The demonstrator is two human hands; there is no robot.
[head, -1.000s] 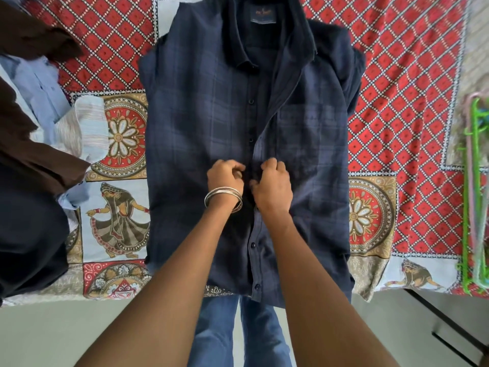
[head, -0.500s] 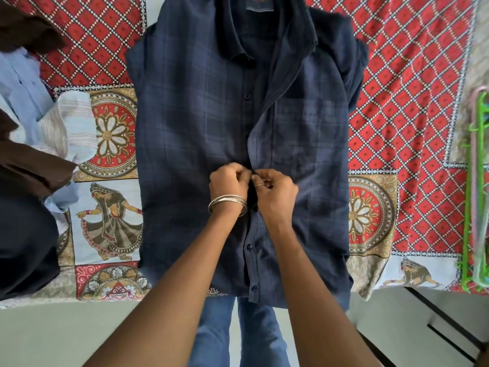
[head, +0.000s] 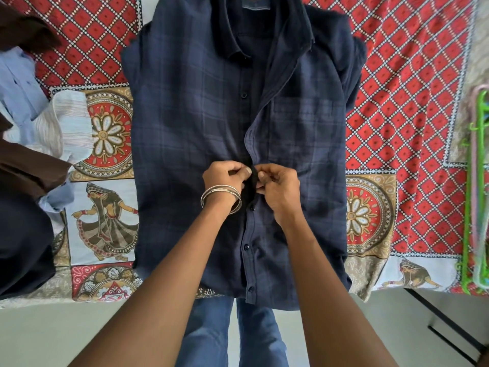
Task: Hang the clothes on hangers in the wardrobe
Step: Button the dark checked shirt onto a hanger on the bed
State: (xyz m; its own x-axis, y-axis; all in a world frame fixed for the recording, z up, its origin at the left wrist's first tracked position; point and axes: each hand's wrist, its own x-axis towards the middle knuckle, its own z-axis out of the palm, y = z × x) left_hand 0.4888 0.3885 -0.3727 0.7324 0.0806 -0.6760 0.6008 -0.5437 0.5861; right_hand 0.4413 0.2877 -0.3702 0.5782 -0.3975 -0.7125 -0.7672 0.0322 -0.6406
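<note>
1. The navy shirt (head: 185, 128) is spread flat on the bed (head: 397, 75), collar away.
2. Its placket is pinched mid-length by the left hand (head: 225, 176) and right hand (head: 277, 186), fingers curled.
3. Open buttons lie straight ahead, along the placket.

Small brand label (head: 253, 1) sewn inside the collar of the dark checked shirt (head: 201, 123), lettering too blurred to read. No other writing legible anywhere.
</note>
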